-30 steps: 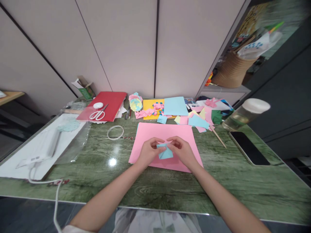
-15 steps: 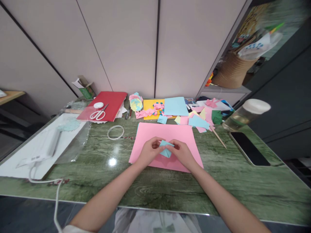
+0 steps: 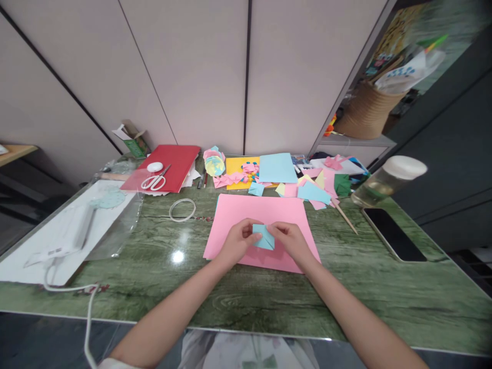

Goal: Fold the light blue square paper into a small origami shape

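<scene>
A small folded square of light blue paper (image 3: 264, 240) is held up between both hands, with crease lines across its face. My left hand (image 3: 239, 239) pinches its left edge between thumb and fingers. At the upper right corner, my right hand (image 3: 288, 238) grips the same paper with its thumb and fingertips. Beneath them lies a stack of pink paper (image 3: 230, 210) on the green wood-grain table (image 3: 161, 287). Just beyond the stack rests another small folded blue piece (image 3: 255, 189).
White scissors (image 3: 154, 181) lie on a red folder (image 3: 180, 159) at the back left. Paper scraps (image 3: 313, 193) and a blue sheet (image 3: 279, 168) spread along the back. To the right are a wooden stick (image 3: 346, 217), a phone (image 3: 394, 234) and a clear bottle (image 3: 380, 179).
The blue paper has turned from a diamond-like tilt to a squarer position. My right fingers have shifted toward its upper right corner; my left hand has barely moved.
</scene>
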The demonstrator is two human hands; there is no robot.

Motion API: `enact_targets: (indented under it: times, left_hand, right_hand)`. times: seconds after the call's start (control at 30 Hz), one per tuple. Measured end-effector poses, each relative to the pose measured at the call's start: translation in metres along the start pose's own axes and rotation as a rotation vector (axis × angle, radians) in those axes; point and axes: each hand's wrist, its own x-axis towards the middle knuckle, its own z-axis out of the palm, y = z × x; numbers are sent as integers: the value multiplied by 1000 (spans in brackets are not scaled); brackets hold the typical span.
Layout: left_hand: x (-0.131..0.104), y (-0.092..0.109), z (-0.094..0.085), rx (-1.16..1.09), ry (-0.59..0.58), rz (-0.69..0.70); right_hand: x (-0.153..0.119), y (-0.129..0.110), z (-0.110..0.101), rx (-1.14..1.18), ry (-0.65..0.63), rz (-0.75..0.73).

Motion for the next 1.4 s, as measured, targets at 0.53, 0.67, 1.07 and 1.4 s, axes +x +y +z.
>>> enact_targets:
  times: [0.53,0.67,1.07,1.4]
  left_hand:
    - [1,4,-5,73,106,-65]
    - [3,1,-6,61,97,-70]
    - [7,-9,-9,-357,185,-251]
    - [8,-8,-7,-502,227,-338]
  right_hand:
    - [1,1,1,-52,-33,33]
    - [2,1,2,-76,-10,39]
    - [-2,-2,3,-147,-121,69]
    - [-1,-4,7,-222,-79,81]
